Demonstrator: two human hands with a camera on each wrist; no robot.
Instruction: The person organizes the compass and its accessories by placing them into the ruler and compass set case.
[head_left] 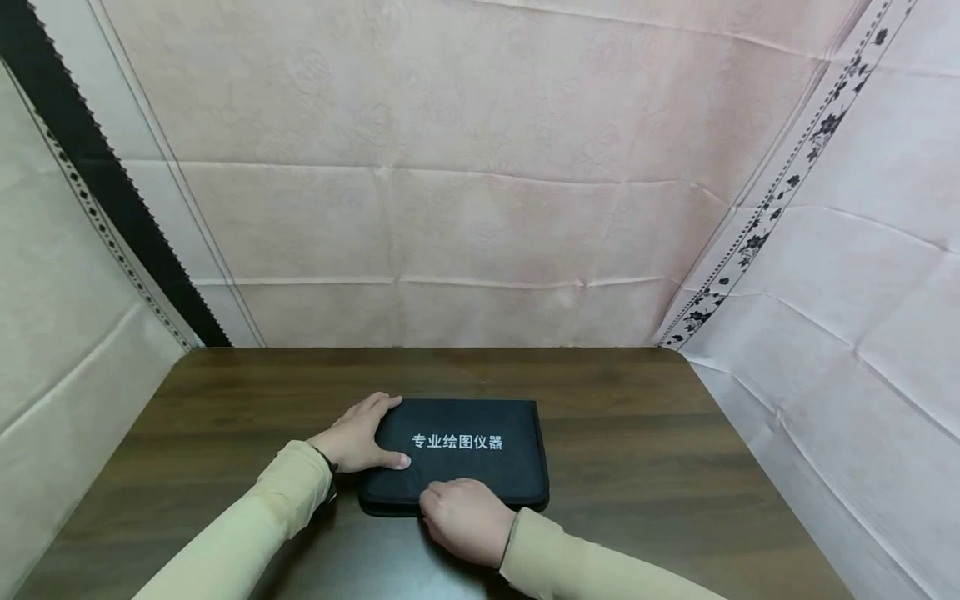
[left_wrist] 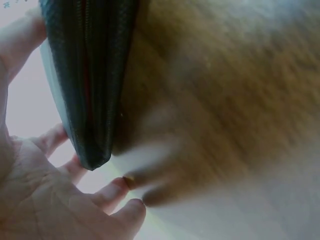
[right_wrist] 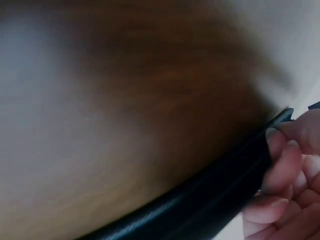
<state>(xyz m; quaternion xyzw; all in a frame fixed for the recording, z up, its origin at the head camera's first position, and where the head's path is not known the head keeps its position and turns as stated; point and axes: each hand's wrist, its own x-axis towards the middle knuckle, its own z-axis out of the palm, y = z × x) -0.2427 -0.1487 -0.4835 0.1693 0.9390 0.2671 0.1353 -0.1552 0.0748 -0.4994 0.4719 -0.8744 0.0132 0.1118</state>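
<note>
A flat black zippered drawing-instrument case (head_left: 480, 471), with white Chinese lettering on its lid, lies on the wooden table. My left hand (head_left: 363, 440) spans its left side, thumb on the lid and fingers stretched along the edge. In the left wrist view, a zipper (left_wrist: 86, 45) runs along the side of the case, and some fingertips reach down to the table. My right hand (head_left: 468, 518) is curled at the front edge. Seen from the right wrist, its thumb and fingers (right_wrist: 282, 170) pinch at that edge; what lies between the fingertips is hidden.
The brown wooden table (head_left: 645, 467) extends around the case on every side. Pale cloth (head_left: 450, 225) hangs behind the table's far edge, with more cloth at the left and right sides, trimmed with dark patterned bands.
</note>
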